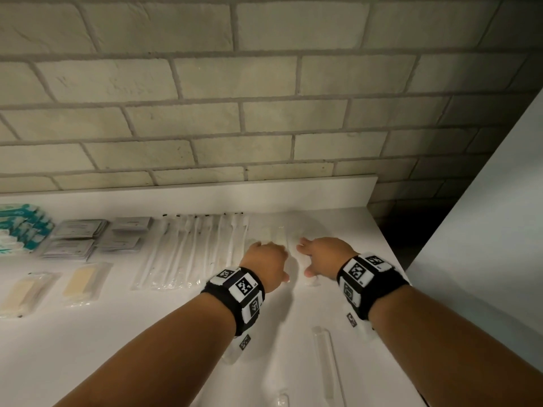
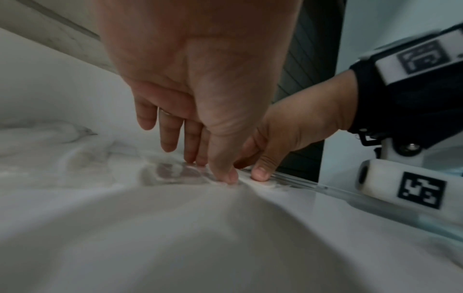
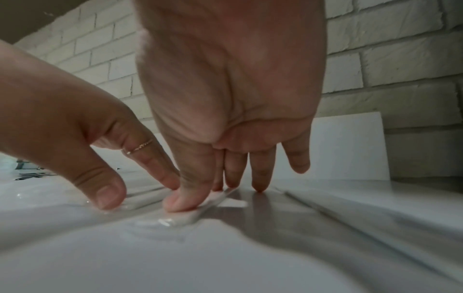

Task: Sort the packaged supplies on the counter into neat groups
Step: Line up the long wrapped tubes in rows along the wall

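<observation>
Both hands are flat on a row of long clear packets near the back right of the white counter. My left hand has its fingers straight, and its thumb and fingertips press one packet down. My right hand lies just beside it, its thumb and straight fingers pressing a clear packet against the counter. Neither hand curls round anything. In the right wrist view the left hand touches the neighbouring packet.
Left of the hands lie long white swab packs, grey sachets, teal packets and two beige items in clear wrappers. A loose clear packet lies near the front. A white panel bounds the right side, a brick wall the back.
</observation>
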`<action>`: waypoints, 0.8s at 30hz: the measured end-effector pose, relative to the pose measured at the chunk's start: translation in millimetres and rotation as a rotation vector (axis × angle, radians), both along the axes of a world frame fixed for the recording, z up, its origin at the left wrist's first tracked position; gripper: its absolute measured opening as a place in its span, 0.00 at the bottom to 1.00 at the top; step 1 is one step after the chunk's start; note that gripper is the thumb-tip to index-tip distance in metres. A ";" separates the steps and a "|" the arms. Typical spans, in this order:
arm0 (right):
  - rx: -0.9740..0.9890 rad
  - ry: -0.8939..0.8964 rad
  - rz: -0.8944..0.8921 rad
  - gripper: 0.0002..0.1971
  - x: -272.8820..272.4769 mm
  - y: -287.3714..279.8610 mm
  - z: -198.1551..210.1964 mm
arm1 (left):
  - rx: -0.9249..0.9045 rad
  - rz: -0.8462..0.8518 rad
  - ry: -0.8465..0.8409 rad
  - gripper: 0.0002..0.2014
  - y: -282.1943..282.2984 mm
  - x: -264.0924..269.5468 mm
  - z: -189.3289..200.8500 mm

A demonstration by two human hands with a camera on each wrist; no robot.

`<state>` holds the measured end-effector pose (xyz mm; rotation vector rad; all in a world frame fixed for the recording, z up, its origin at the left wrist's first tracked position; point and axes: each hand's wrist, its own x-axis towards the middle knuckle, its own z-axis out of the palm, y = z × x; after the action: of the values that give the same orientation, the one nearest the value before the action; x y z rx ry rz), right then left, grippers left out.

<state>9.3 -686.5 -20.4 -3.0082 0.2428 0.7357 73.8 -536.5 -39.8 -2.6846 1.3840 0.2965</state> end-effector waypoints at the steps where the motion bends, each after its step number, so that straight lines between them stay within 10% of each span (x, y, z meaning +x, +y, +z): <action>1: -0.008 0.008 -0.003 0.37 3.3 2.5 0.1 | 0.014 0.025 0.009 0.28 -1.1 1.9 0.3; 10: -0.002 -0.249 -0.515 0.22 1.9 -29.8 10.0 | 0.037 0.067 0.070 0.28 -1.2 4.5 4.2; 24: 0.236 -0.285 -0.265 0.11 -22.0 -36.3 18.7 | 0.023 0.073 0.119 0.26 0.3 1.2 4.3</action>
<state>-12.7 -722.8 -1.7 -2.7361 0.4908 0.2852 75.0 -536.2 -35.5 -2.7437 1.3053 0.4832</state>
